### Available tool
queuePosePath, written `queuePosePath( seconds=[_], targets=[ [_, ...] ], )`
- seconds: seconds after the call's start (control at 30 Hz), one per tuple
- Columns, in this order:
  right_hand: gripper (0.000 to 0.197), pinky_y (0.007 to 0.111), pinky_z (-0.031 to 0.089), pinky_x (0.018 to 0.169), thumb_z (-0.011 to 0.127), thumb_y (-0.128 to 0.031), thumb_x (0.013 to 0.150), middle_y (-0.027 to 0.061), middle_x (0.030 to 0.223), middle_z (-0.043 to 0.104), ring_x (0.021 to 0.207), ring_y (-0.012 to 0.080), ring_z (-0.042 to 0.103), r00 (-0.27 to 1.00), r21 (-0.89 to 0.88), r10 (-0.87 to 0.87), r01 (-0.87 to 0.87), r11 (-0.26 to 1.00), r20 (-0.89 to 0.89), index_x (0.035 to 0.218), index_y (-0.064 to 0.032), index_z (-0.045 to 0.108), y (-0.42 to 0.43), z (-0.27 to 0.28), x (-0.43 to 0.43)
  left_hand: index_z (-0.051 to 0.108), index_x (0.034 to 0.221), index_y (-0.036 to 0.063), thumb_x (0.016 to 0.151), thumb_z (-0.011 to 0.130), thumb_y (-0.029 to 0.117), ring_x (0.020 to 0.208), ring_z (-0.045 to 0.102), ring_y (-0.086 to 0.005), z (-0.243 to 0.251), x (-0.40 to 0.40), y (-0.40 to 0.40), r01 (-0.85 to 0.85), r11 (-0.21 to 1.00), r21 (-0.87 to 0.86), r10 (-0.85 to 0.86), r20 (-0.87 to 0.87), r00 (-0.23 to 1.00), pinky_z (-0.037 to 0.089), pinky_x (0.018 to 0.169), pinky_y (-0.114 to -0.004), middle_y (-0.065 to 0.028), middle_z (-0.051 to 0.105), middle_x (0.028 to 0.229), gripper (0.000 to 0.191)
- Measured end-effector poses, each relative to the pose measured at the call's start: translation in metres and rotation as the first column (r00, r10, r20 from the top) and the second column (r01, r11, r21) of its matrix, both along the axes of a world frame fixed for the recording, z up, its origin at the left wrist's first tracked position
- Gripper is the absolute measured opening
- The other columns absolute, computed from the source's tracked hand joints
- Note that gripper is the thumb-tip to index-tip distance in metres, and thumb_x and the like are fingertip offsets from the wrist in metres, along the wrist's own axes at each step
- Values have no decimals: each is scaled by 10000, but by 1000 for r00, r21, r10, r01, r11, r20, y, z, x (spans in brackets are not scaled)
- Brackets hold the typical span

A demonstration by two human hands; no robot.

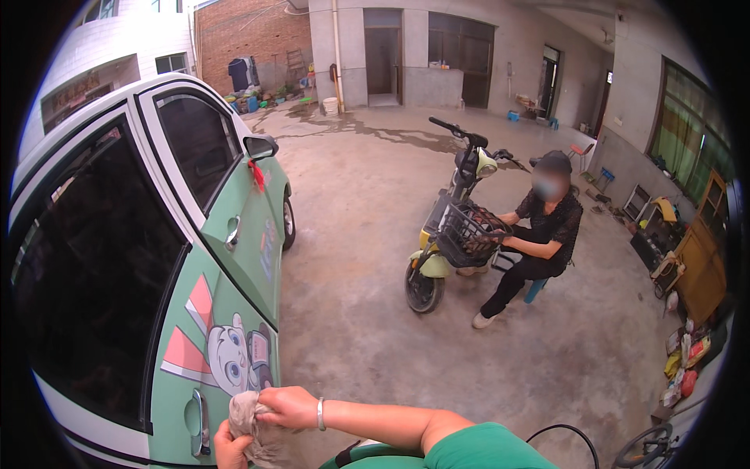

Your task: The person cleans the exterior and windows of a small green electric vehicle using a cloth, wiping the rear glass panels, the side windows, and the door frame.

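Observation:
Both my hands grip a crumpled greyish-beige cloth point(245, 417) at the bottom of the view, close to the rear door of a mint-green and white car point(240, 264). My left hand point(229, 447) pinches its lower left side. My right hand point(290, 407), with a silver bracelet point(320, 414) at the wrist, holds its upper right side. Just left of the cloth is a chrome door handle point(201, 423). Above it the door bears a cartoon rabbit decal point(228, 359). Whether the cloth touches the door, I cannot tell.
A person point(542, 228) sits on a blue stool point(535, 290) to the right, hands at the black basket point(471, 231) of an electric scooter point(430, 258). A red ribbon point(256, 175) hangs below the car's side mirror point(261, 146). Bags and a wooden door panel point(700, 264) line the right wall.

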State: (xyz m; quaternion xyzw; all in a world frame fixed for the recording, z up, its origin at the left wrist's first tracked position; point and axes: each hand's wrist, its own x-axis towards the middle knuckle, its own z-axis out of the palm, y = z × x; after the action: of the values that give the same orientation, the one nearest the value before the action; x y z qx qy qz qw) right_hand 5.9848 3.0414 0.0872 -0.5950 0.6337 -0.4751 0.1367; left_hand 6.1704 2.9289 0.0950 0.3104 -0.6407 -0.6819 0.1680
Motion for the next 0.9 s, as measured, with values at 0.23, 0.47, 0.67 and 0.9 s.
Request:
queuePosePath(
  seconds=[0.23, 0.47, 0.67, 0.9],
  targets=[
    [365, 406, 433, 605, 573, -361, 776, 192, 748, 562, 704, 366, 541, 970, 246, 226, -242, 939, 92, 761, 3, 556, -10, 26, 21, 569, 1042, -6, 821, 554, 131, 831, 496, -132, -21, 34, 9, -192, 945, -265, 222, 87, 971, 416, 720, -263, -51, 563, 960, 261],
    [429, 296, 457, 703, 531, -389, 853, 61, 831, 624, 806, 107, 539, 616, 61, 379, -571, 819, 690, 933, 26, 605, -51, 14, 67, 328, 1318, 128, 843, 301, 614, 1204, 383, -274, -45, 49, 52, -86, 862, 499, 375, -515, 771, 320, 999, -445, -82, 348, 1348, 680],
    [358, 341, 482, 696, 588, -338, 790, 139, 886, 626, 777, 255, 618, 883, 161, 450, -467, 869, 132, 971, -30, 609, -55, 29, 96, 383, 1277, 71, 746, 585, 524, 1150, 447, -272, -22, 125, 81, -280, 650, 706, 679, -374, 632, 349, 977, -445, -107, 451, 1269, 727],
    [177, 247, 498, 605, 570, -85, 818, 101, 753, 628, 672, 146, 621, 730, 101, 403, -538, 837, 551, 923, 58, 588, -65, -5, 91, 507, 1156, 3, 682, 698, 176, 1002, 537, -177, 58, 234, 124, -828, 524, 201, 653, -718, 239, 423, 881, -326, -70, 564, 1111, 539]
  ],
)
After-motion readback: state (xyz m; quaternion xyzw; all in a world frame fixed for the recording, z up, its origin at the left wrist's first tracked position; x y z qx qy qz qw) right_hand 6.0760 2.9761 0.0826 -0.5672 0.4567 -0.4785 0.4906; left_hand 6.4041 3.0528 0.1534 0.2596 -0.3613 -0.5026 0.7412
